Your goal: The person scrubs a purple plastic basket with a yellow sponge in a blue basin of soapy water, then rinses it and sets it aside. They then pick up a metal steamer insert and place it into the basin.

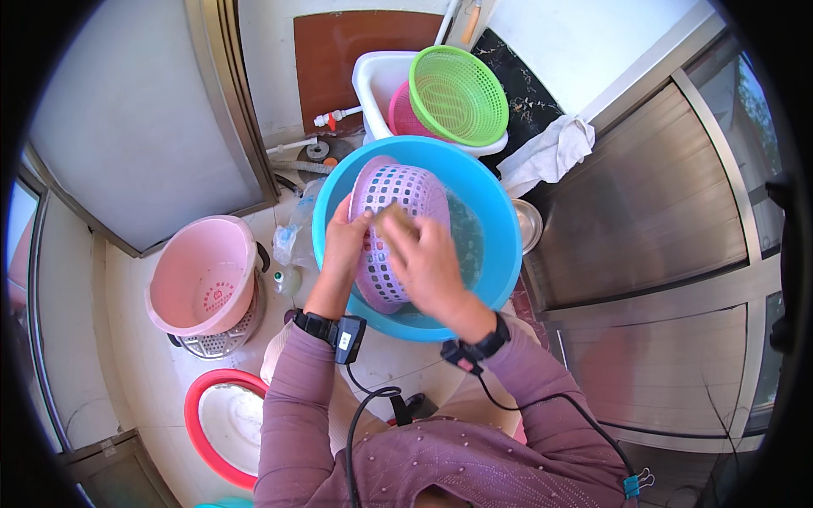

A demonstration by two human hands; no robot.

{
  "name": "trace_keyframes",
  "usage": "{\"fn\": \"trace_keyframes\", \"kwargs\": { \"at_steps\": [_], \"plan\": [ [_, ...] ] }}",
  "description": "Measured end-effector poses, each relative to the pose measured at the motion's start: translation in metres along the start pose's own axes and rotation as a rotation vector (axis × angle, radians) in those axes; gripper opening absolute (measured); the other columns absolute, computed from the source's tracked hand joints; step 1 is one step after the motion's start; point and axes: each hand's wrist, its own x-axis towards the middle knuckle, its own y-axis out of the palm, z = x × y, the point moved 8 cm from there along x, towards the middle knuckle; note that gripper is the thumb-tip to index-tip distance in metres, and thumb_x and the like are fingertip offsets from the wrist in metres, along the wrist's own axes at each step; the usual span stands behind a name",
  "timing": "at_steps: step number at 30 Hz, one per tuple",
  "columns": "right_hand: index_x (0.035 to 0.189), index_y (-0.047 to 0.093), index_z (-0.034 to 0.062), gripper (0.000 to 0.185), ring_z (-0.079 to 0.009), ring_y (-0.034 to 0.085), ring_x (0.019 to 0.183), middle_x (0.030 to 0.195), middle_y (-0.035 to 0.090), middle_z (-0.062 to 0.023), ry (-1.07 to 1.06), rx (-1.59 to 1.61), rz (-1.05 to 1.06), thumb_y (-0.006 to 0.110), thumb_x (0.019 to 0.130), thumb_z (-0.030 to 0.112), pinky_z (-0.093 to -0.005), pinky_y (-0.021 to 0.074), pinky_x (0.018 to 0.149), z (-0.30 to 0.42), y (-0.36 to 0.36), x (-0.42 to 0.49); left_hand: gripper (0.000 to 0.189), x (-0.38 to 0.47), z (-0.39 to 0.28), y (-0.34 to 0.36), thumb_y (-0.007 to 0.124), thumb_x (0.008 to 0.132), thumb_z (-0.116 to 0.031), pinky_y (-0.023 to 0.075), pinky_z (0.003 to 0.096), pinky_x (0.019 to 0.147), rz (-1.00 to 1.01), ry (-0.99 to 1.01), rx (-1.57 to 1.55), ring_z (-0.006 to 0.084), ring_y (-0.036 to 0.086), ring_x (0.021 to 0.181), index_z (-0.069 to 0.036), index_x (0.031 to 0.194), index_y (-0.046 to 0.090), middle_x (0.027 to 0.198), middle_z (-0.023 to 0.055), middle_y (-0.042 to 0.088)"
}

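Observation:
A purple plastic basket with square holes (406,184) is tilted on its side over a large blue basin (502,254) that holds cloudy water. My left hand (346,244) grips the basket by its left rim. Against the basket's outer wall, my right hand (429,257) presses a brownish scrubbing pad (397,222); the hand is slightly blurred, and its fingers hide part of the pad. The pad's exact material cannot be told.
Behind the basin, a green colander (458,95) and a pink one (406,114) rest in a white tub (375,76). A pink basin (203,279) stands left, near a bottle (288,280). A red basin (197,425) lies lower left. A grey cloth (549,152) hangs right.

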Motion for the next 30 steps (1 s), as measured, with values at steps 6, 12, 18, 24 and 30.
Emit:
{"fn": "trace_keyframes", "kwargs": {
  "at_steps": [6,12,18,24,30],
  "plan": [
    [0.127,0.058,0.0152,0.044,-0.0435,0.056,0.094,0.106,0.056,-0.0254,0.263,0.119,-0.076,0.067,0.085,0.022,-0.0507,0.0476,0.082,-0.068,0.020,0.056,0.045,-0.007,0.010,0.007,0.054,0.096,-0.002,0.0518,0.0246,0.057,-0.015,-0.033,0.010,0.0091,0.062,0.069,-0.004,0.141,0.046,0.102,0.0058,0.067],
    [0.136,0.054,0.0105,0.050,-0.0415,0.056,0.100,0.109,0.054,-0.0258,0.446,0.149,0.054,0.064,0.089,0.026,-0.0461,0.0473,0.087,-0.097,0.020,0.067,0.042,-0.007,0.002,0.006,0.055,0.096,-0.004,0.0537,0.0264,0.063,-0.003,-0.002,0.011,0.0103,0.063,0.074,-0.003,0.137,0.050,0.101,0.0042,0.067],
    [0.133,0.055,0.0122,0.052,-0.0410,0.056,0.096,0.107,0.054,-0.0235,0.132,-0.011,-0.014,0.069,0.083,0.021,-0.0491,0.0466,0.084,-0.025,0.000,0.020,0.039,-0.009,0.007,0.004,0.055,0.096,-0.005,0.0523,0.0249,0.057,-0.020,0.009,-0.007,0.0082,0.061,0.068,-0.004,0.136,0.051,0.098,0.0031,0.066],
    [0.127,0.062,0.0087,0.040,-0.0377,0.063,0.096,0.106,0.065,-0.0231,0.581,0.424,0.135,0.062,0.090,0.026,-0.0427,0.0506,0.083,-0.158,0.078,0.085,0.043,-0.012,0.006,0.004,0.052,0.097,-0.001,0.0546,0.0263,0.063,-0.017,-0.026,-0.013,0.0097,0.063,0.074,-0.002,0.139,0.045,0.104,0.0072,0.066],
    [0.119,0.065,0.0023,0.040,-0.0379,0.067,0.097,0.109,0.068,-0.0253,0.703,0.646,0.242,0.055,0.093,0.032,-0.0419,0.0498,0.083,-0.256,0.131,0.045,0.037,-0.007,0.008,0.000,0.054,0.097,-0.006,0.0526,0.0270,0.054,-0.025,-0.047,-0.058,0.0109,0.059,0.065,-0.003,0.135,0.050,0.090,0.0042,0.063]
  ]
}}
